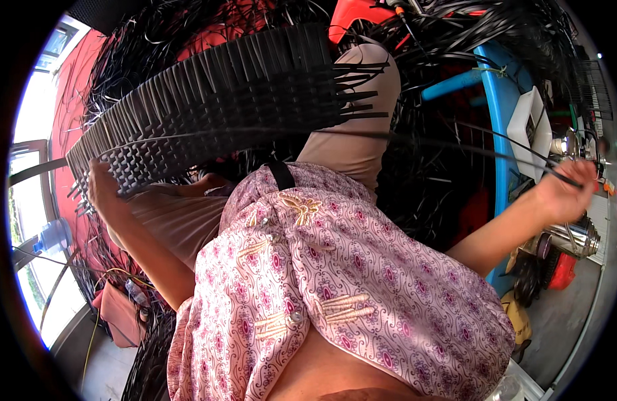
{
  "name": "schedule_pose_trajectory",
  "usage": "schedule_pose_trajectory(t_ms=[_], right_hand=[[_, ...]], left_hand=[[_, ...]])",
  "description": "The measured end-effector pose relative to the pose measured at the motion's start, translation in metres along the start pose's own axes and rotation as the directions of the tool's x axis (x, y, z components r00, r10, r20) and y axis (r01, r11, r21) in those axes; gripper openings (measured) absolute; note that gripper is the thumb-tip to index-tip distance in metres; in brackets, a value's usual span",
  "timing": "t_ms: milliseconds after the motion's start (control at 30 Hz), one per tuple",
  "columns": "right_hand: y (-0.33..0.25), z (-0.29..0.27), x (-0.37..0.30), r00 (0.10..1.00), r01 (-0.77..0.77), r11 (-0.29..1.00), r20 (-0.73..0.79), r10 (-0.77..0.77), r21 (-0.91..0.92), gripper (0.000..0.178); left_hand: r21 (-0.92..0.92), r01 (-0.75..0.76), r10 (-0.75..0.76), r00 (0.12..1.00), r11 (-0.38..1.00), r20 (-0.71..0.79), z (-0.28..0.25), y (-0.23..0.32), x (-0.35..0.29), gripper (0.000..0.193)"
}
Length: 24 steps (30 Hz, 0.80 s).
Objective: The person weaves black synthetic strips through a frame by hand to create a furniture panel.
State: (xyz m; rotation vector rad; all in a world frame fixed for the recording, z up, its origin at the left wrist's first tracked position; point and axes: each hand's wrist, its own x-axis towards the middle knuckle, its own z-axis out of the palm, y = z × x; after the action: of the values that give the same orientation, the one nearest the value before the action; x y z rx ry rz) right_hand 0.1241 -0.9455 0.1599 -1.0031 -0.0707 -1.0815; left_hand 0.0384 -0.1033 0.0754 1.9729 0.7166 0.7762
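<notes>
A curved panel of black woven strips (208,100) lies across my lap, with loose strip ends sticking out at its right end. At the panel's left end my left hand (104,189) is closed on the woven edge; part of the fingers is hidden. My right hand (568,192) is far out to the right, its fingers closed on a long black strip (422,139). From there the strip runs leftward across the front of the panel, blurred in places. Its left end is hard to make out against the weave.
Heaps of loose black strips (415,200) surround my legs. On the right stand a blue plastic stool (493,127), a white tray (528,130) and a metal flask (579,237). A pink bag (119,314) and a clear bottle (136,292) are at the lower left.
</notes>
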Motion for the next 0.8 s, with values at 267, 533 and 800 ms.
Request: schedule_pose_trajectory(t_ms=[267,533,800], right_hand=[[0.169,-0.185,-0.019,0.562,-0.736,0.600,-0.213,0.799,0.312,0.028],[0.148,-0.188,-0.046,0.611,-0.656,0.747,-0.503,0.611,0.108,0.013],[0.001,0.012,-0.052,0.894,0.255,0.822,-0.200,-0.401,-0.510,0.033]], left_hand=[[0.293,0.306,-0.207,0.923,0.906,-0.325,-0.142,-0.025,0.046,0.039],[0.590,-0.392,0.434,0.897,0.706,0.077,-0.153,-0.082,0.055,0.039],[0.142,0.097,-0.100,0.995,0.985,0.020,-0.030,-0.024,0.061,0.033]])
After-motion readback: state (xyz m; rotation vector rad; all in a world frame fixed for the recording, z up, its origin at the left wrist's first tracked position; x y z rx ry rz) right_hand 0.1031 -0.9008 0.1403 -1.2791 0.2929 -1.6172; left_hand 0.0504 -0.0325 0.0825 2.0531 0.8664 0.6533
